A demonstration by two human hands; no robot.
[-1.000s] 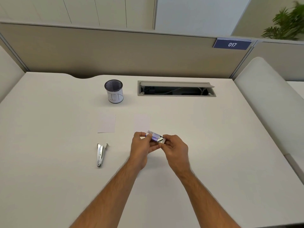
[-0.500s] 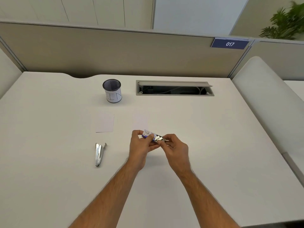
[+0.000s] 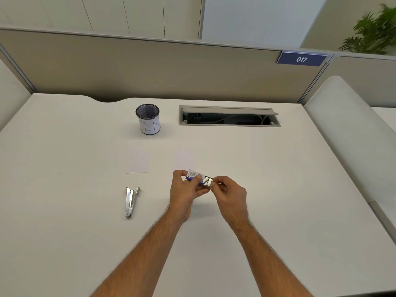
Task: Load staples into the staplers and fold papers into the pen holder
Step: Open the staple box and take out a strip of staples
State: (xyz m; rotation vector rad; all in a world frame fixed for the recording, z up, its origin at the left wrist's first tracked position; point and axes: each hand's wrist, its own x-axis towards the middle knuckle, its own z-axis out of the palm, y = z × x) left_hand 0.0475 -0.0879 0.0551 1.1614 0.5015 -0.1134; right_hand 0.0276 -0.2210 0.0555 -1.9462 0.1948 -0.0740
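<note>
From my remote seat I see both bare hands raised a little above the white desk [image 3: 278,189], near its middle. The left hand [image 3: 184,189] is wrapped around a small blue and white staple box [image 3: 192,175], thumb on top and fingers curled under it. The right hand [image 3: 230,192] pinches at the box's open right end, where shiny metal staples [image 3: 207,181] stick out; its fingertips touch them, though I cannot tell whether it is truly gripping a strip or only resting against it, since the spot is small and blurred.

A silver stapler [image 3: 130,201] lies flat on the desk to the left of the hands, well apart from them, its arms spread open at the far end. Beyond it sits one sheet of white paper [image 3: 138,161], and a second, fainter sheet [image 3: 183,159] lies just past the box. Farther back stands a black mesh pen holder [image 3: 147,118], upright, with a white label wrapped round its lower part. To its right is an open cable slot [image 3: 229,118] in the desk. A beige partition [image 3: 150,71] runs behind, carrying a blue sign [image 3: 301,59] reading 017, and a green plant [image 3: 372,33] shows at the top right corner.
</note>
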